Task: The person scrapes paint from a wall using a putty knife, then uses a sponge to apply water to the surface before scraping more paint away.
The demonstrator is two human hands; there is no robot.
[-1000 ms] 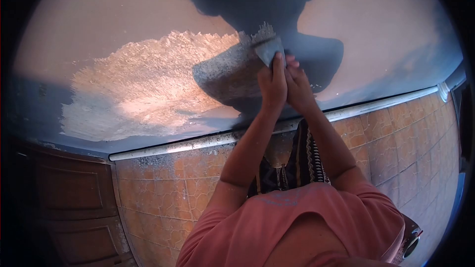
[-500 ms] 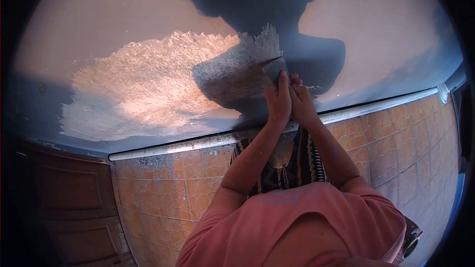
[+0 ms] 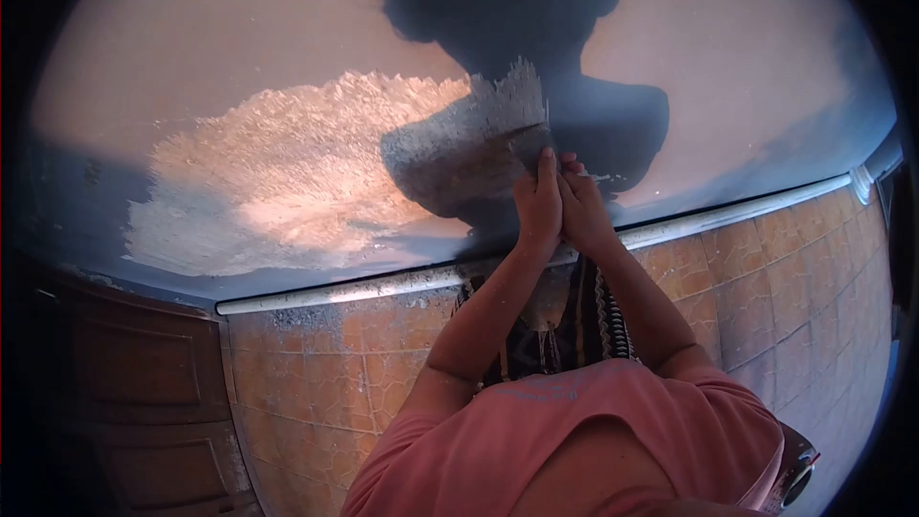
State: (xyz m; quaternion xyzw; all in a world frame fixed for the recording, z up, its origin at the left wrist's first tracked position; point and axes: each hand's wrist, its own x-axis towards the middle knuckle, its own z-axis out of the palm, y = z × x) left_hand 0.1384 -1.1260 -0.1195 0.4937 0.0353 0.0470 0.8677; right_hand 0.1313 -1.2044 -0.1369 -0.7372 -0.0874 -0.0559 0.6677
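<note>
1. Holding the scraper (image 3: pixel 531 146) against the wall (image 3: pixel 728 38), near the right end of the rough patch (image 3: pixel 306 163); taking it as the clock's centre below.
2. Closing the left hand (image 3: pixel 540 206) on it from 6 o'clock, with one finger laid up along the blade and the rest curled in.
3. Closing the right hand (image 3: pixel 584 206) on it too, from 5 o'clock, pressed against the left, with fingertips showing near the blade; handle hidden between the palms.
4. Spreading out with the rough patch toward 9 o'clock, jagged along its top edge and partly sunlit.
5. Falling across the scraper and wall with a dark shadow (image 3: pixel 507 0), reaching up to 12 o'clock.
6. Running along the wall's foot, from 8 o'clock through 6 to 3, with pale trim (image 3: pixel 402 284).
7. Meeting the trim with orange floor tiles (image 3: pixel 316 373), speckled with debris (image 3: pixel 304 316) at 8 o'clock.
8. Standing farther out at 8 o'clock with a brown panelled door (image 3: pixel 144 369).
9. Wearing a pink shirt (image 3: pixel 574 421) and patterned bottoms (image 3: pixel 522 349), both at 6 o'clock.
</note>
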